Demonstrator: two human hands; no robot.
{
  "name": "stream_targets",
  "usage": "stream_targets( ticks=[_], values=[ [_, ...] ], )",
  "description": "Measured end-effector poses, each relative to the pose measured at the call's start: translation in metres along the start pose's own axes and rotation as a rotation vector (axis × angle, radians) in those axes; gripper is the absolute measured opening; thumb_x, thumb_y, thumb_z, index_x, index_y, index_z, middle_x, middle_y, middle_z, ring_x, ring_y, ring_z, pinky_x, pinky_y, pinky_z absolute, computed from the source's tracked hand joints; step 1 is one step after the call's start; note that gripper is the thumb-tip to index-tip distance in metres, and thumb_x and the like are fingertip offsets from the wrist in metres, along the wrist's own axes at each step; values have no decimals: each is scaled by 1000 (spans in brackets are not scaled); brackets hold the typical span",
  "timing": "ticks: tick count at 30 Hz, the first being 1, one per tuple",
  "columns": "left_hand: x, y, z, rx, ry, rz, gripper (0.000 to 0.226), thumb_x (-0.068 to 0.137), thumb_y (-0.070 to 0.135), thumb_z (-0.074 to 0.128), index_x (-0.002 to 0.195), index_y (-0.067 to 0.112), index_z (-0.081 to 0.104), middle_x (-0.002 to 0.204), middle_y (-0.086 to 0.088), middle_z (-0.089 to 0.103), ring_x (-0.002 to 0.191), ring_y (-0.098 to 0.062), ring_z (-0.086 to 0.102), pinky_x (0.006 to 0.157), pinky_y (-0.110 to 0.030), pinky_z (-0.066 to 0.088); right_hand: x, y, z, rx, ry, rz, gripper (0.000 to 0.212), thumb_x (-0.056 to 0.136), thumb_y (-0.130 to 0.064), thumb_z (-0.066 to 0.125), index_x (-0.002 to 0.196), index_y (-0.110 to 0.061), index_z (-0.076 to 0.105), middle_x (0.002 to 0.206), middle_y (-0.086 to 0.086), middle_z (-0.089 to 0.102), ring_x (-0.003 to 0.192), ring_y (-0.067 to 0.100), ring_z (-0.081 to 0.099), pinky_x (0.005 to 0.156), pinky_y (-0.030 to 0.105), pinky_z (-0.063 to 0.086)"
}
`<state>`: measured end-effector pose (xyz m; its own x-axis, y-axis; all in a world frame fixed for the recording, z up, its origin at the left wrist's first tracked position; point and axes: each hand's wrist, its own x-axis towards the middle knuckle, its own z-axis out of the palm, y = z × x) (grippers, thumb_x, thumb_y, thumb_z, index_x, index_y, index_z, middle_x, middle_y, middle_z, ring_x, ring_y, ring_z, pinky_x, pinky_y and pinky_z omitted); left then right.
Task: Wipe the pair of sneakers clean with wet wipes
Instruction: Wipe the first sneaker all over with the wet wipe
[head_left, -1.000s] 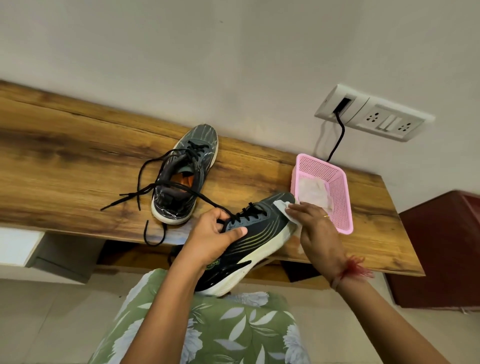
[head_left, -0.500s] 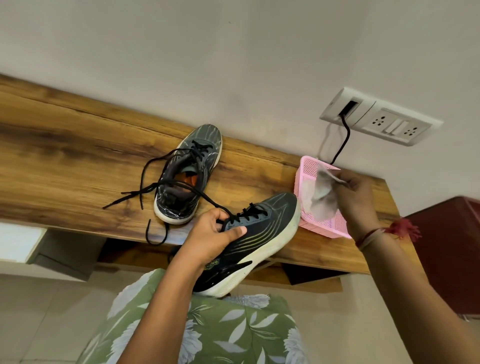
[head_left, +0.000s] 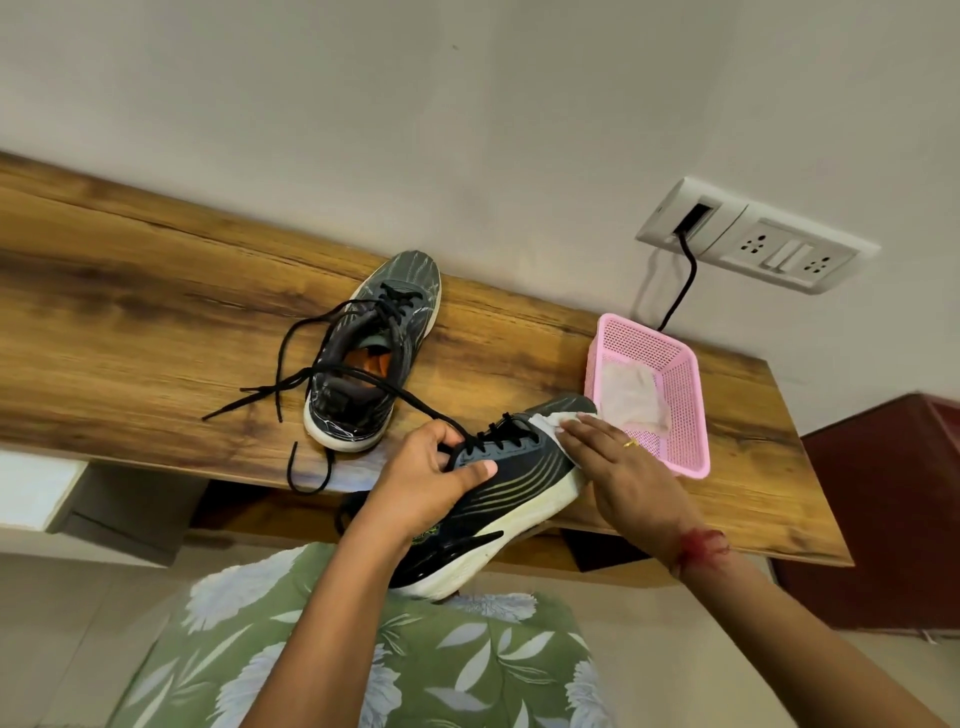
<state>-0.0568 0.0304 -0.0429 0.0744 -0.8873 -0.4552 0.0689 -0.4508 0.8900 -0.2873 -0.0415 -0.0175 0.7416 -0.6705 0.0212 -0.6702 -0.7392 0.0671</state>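
Now back from the pink plastic mesh basket (head_left: 645, 344) at far right, pressing a white wet wipe (head_left: 551, 420) under the flat right hand (head_left: 626, 470) onto the toe of the dark grey sneaker (head_left: 524, 486) gripped near by the curled left hand (head_left: 422, 486), to resume wiping.

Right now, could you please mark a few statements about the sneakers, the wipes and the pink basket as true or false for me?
1. The left hand grips the held sneaker beside its laces. True.
2. The right hand presses a wipe against that sneaker's heel. False: flat fingers press it on the toe end.
3. The other sneaker lies inside the pink basket. False: it stands on the wooden table, apart from the basket.
4. A second wipe lies in the pink basket. True.
5. The other sneaker's laces are tied in a bow. False: they trail loose across the table.
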Motion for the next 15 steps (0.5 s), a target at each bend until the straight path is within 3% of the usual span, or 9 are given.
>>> stream_targets(
  ticks=[3,6,8,10,12,15],
  values=[
    [0,0,0,10,15,22,49,54,47,75,92,22,55,90,-17,71,84,-32,70,79,-56,55,2,14,-9,-35,14,37,63,63,2,80,123,-5,60,124,14,61,111,35,59,82,45,51],
    [1,0,0,-7,37,28,47,56,45,75,92,22,55,90,-19,71,85,-36,69,79,-58,54,5,-1,-6,62,53,128,56,65,-1,77,119,-2,61,121,17,62,112,38,57,90,52,44],
    [2,-1,0,-18,39,29,52,52,50,75,92,23,55,91,-20,70,85,-37,69,79,-58,54,4,-17,-2,92,32,85,55,63,-6,78,116,1,63,118,18,63,112,37,57,95,48,35],
    [3,-3,-1,-9,36,21,53,52,51,76,91,23,55,91,-21,70,85,-37,69,79,-58,54,3,-19,-7,21,-13,-23,54,62,-9,80,114,-1,65,116,15,64,110,33,60,94,39,36],
    [2,-2,0,-9,25,26,39,65,37,79,90,21,55,90,-20,71,84,-37,69,79,-58,54,6,-3,-12,-24,-23,-48,50,66,-8,77,114,-2,65,116,14,65,108,32,61,89,38,44],
    [2,-3,0,-6,15,28,25,79,20,76,90,16,54,87,-18,72,84,-35,70,80,-57,54,11,12,-15,-32,-55,51,61,66,-1,79,124,-5,59,124,15,60,112,34,58,85,48,50]
  ],
)
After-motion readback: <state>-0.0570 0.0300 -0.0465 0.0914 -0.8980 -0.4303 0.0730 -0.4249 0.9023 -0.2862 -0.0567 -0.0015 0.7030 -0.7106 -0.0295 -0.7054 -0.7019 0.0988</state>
